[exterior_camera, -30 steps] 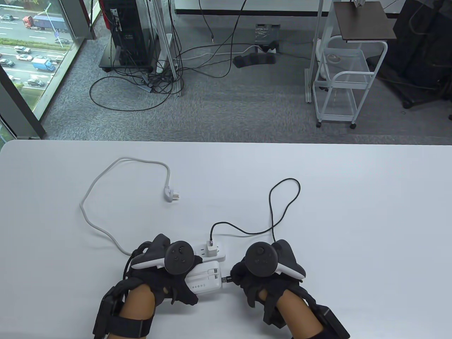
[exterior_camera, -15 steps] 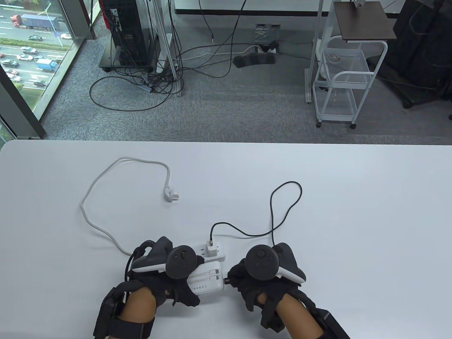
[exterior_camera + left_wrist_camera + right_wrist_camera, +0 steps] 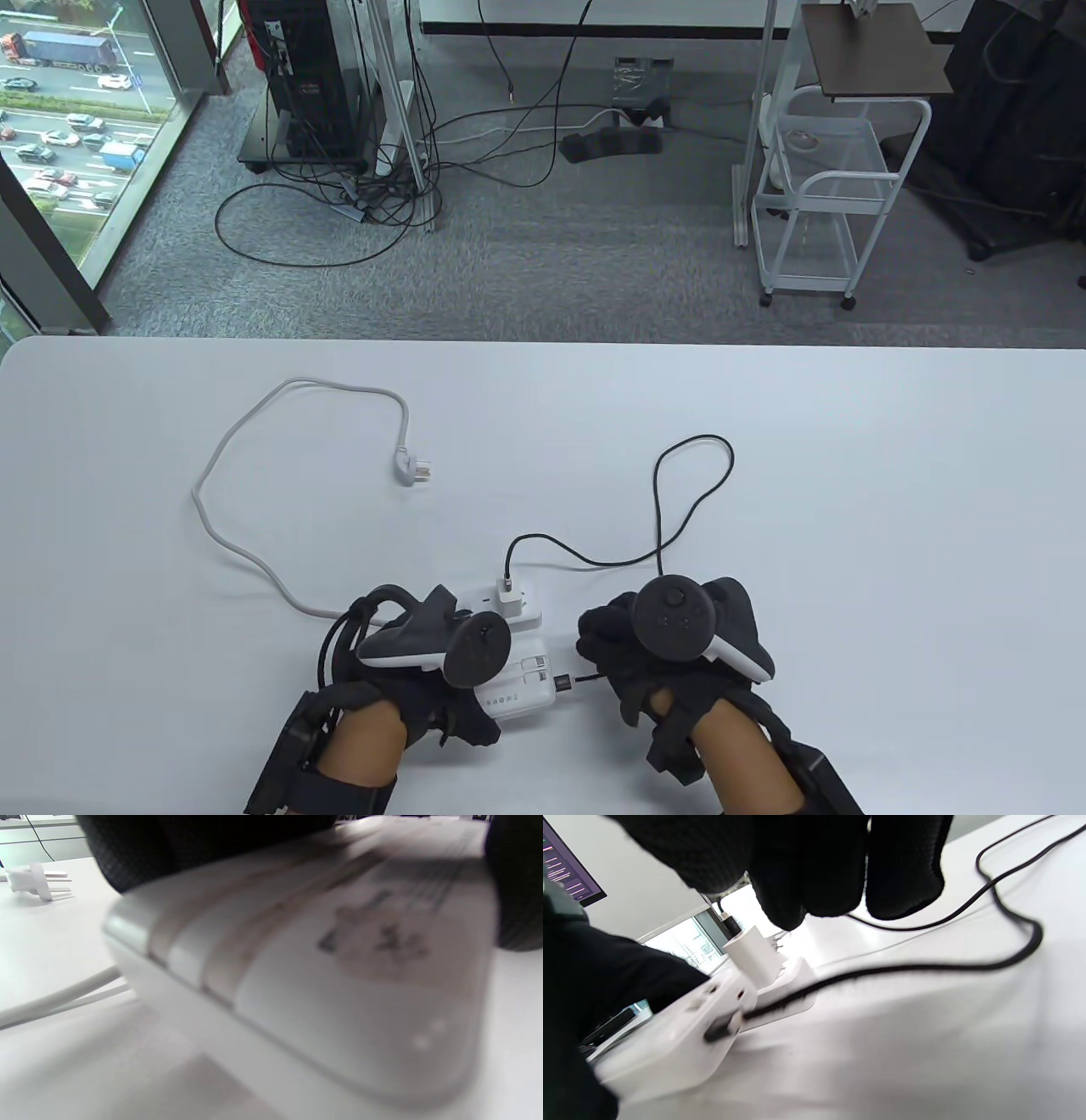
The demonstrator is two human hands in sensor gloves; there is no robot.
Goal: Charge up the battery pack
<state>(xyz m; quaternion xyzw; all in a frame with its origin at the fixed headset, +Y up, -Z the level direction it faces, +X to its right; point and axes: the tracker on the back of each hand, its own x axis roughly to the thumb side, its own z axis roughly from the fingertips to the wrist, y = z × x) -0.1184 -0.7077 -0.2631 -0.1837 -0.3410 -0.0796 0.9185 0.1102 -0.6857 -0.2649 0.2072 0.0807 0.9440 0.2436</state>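
My left hand (image 3: 462, 717) grips the white battery pack (image 3: 519, 692) at the table's near edge; the pack fills the left wrist view (image 3: 339, 963), blurred, under my fingers (image 3: 191, 844). A black USB connector (image 3: 564, 681) sits in the pack's right end, as the right wrist view shows (image 3: 721, 1027). Its black cable (image 3: 657, 509) loops back to a white charger (image 3: 512, 603) plugged into the white power strip (image 3: 533, 618). My right hand (image 3: 609, 666) is just right of the connector. Its fingers (image 3: 806, 878) hang above the cable (image 3: 925, 967) without holding it.
The power strip's grey cord curves left across the table and ends in an unplugged wall plug (image 3: 413, 467), also in the left wrist view (image 3: 32, 882). The far table edge (image 3: 543, 341) borders a carpeted floor with cables and a white trolley (image 3: 819, 195).
The right hand pushed the connector into the pack, then let go and drew back to the right. The left hand and the pack shifted a little right and toward me.
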